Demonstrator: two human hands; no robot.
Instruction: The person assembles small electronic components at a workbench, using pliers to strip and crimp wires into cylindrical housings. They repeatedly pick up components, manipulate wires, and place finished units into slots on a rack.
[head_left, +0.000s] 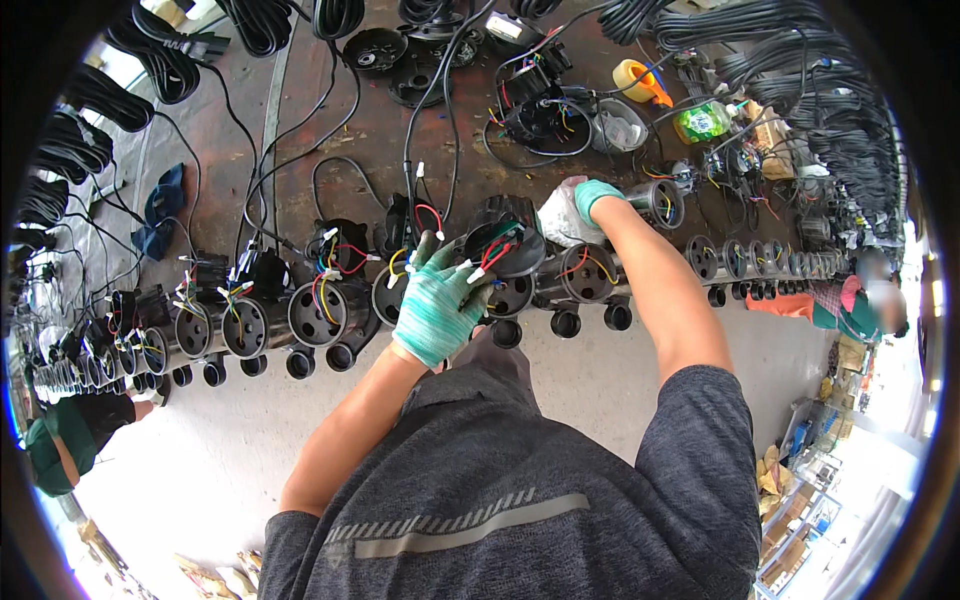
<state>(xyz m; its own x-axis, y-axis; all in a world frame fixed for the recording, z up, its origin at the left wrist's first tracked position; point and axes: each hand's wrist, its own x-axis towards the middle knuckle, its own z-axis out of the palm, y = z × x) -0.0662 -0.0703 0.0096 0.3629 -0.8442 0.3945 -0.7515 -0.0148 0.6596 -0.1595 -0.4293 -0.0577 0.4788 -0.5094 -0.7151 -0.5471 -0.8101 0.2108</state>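
Observation:
My left hand (440, 308), in a green-and-white glove with dark fingertips, rests among wires over a row of black cylindrical housings (318, 312). Its fingers are spread beside a round black cap (506, 240) that carries red wires and white connectors (476, 274). Farther right, my right hand (597, 200), gloved in green, is at a white plastic bag (566, 215). Its fingertips are hidden at the bag, so their grip does not show. Just right of that hand lies an open black housing (660, 203) with coloured wires inside.
Coiled black cables (165, 65) line the far left and right. Behind the row sit an orange-and-yellow tape dispenser (640, 82), a green bottle (703, 122) and a clear cup (618, 127). A dark blue cloth (160, 212) lies left. Other people (75, 440) are at both sides.

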